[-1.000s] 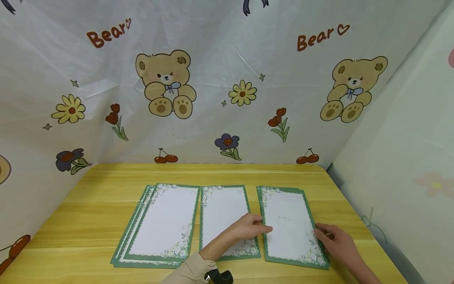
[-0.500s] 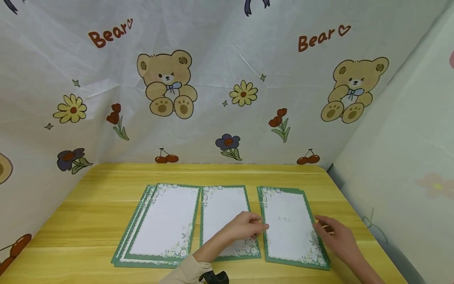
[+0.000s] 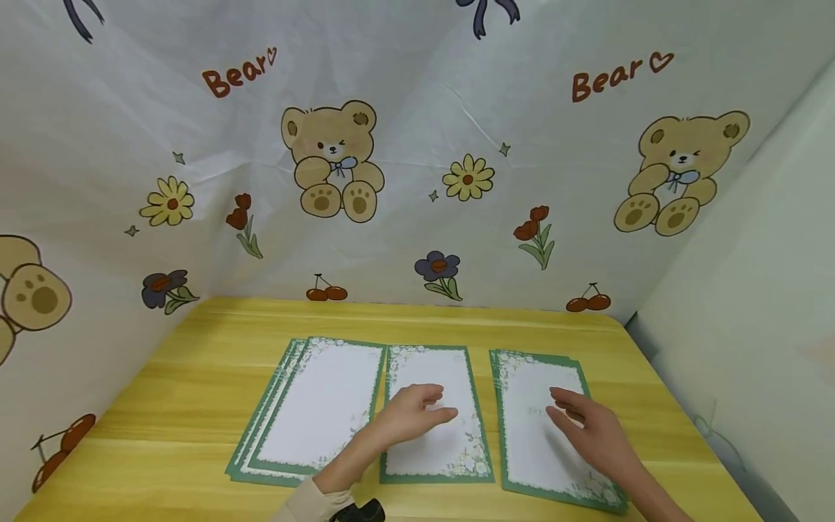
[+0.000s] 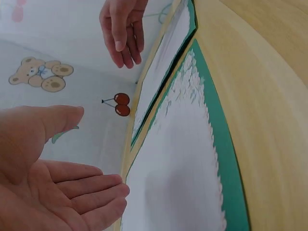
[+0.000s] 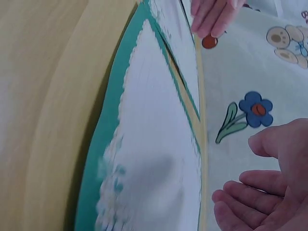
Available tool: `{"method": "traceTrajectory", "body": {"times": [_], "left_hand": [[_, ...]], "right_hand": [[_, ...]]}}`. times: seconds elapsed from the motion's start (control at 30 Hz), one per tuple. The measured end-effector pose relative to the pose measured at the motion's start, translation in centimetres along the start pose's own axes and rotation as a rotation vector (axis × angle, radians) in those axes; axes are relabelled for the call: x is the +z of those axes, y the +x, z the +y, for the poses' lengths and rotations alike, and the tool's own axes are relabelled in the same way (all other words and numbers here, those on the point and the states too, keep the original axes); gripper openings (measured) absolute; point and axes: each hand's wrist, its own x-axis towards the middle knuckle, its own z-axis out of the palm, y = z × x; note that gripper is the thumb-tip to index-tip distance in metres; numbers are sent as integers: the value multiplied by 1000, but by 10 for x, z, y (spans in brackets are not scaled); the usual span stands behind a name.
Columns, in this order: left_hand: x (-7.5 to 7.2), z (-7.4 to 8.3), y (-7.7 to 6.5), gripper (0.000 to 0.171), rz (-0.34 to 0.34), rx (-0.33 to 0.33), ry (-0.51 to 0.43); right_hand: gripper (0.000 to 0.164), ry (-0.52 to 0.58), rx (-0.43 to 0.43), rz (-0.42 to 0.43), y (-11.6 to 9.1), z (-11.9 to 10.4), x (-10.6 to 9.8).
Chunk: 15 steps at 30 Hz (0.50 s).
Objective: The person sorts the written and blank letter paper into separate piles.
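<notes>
Three groups of white paper sheets with green floral borders lie side by side on a wooden table. My left hand (image 3: 411, 415) hovers over the middle sheet (image 3: 450, 449), fingers loosely extended and thumb apart, holding nothing. Above the right stack of sheets (image 3: 531, 449) my right hand (image 3: 593, 431) is raised, its fingers also extended and empty. Faint writing on that stack's top sheet is partly visible near the right fingertips. On the left, the overlapping sheets (image 3: 320, 399) are partly covered by my left forearm. Both wrist views show a gap between palm and paper.
The yellow wood-grain table (image 3: 176, 406) has bare surface around the papers. A white cloth (image 3: 404, 94) printed with bears and flowers hangs behind it. A thin cord (image 3: 717, 435) lies past the right edge. A dark watch (image 3: 360, 512) is on my left wrist.
Both hands have left the edges of the right stack: the left moved leftward over the middle sheet, the right lifted inward above the stack. The head view has shifted slightly left.
</notes>
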Motion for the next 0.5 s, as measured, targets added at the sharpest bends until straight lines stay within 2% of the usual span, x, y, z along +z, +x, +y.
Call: {"method": "traceTrajectory", "body": {"times": [0.1, 0.27, 0.4, 0.5], "left_hand": [[-8, -1, -9, 66, 37, 3, 134], [-19, -2, -24, 70, 82, -18, 250], [-22, -8, -30, 69, 104, -26, 348], [-22, -13, -33, 67, 127, -2, 453]], "right_hand": [[47, -47, -63, 0, 5, -6, 7], [48, -98, -137, -3, 14, -19, 19], [49, -79, -177, -57, 19, -29, 32], [51, -58, -193, -111, 21, -34, 41]]}}
